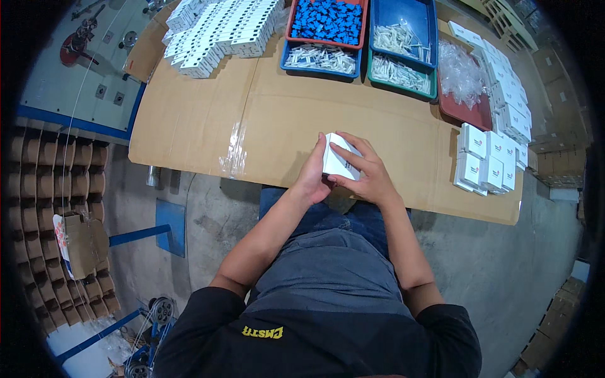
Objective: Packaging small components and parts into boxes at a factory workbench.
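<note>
Both hands on small white cardboard box (340, 160), held just above near edge of cardboard-covered table (201, 120), centre. Left hand (313, 173) wraps box's left side, fingers curled shut on it. Right hand (367, 170) clamps from right, fingers spread over top face. Judgement: keep left grip firm, press flaps square with right fingertips. Around: finished white boxes (485, 160) at right edge, flat white cartons (220, 28) far left corner, blue plastic bins (353, 38) of small parts along far edge. Nothing blocking hands.
</note>
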A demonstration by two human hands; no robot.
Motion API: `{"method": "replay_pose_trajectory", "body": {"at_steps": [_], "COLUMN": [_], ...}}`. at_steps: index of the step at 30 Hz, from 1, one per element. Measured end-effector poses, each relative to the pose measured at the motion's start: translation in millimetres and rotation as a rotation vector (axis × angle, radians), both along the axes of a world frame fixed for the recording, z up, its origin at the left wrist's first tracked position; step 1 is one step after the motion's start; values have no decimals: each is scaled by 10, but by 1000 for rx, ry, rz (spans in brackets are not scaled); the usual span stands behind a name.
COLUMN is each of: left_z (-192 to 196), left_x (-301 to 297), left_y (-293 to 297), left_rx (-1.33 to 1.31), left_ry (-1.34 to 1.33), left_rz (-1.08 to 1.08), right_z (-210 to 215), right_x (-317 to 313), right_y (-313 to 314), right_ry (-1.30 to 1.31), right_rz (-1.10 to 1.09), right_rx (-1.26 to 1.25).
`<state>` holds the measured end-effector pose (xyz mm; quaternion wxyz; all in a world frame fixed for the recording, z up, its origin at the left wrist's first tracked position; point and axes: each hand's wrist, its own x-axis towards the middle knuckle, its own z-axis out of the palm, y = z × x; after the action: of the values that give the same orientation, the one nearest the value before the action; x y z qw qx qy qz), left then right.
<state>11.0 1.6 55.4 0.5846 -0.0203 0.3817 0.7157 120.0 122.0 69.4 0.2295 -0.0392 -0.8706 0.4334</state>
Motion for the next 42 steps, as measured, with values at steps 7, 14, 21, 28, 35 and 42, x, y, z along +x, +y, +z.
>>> {"method": "replay_pose_trajectory", "body": {"at_steps": [7, 14, 21, 28, 35, 42], "left_z": [-77, -114, -51, -226, -21, -81], "left_x": [-16, 3, 65, 27, 7, 8], "left_y": [-30, -76, -102, -140, -117, -10], "left_rx": [-13, -83, -128, -68, 34, -79], "left_ry": [36, 60, 46, -23, -44, 57], "left_rz": [-24, -50, -58, -43, -17, 247], "right_z": [-22, -59, -51, -28, -21, -172], "right_x": [-9, 5, 38, 52, -7, -122], "right_y": [13, 35, 19, 2, 40, -186], "right_ry": [-20, -88, -134, -178, -193, 103], "right_rz": [42, 109, 116, 126, 117, -403], "right_rx": [2, -33, -22, -53, -111, -580]}}
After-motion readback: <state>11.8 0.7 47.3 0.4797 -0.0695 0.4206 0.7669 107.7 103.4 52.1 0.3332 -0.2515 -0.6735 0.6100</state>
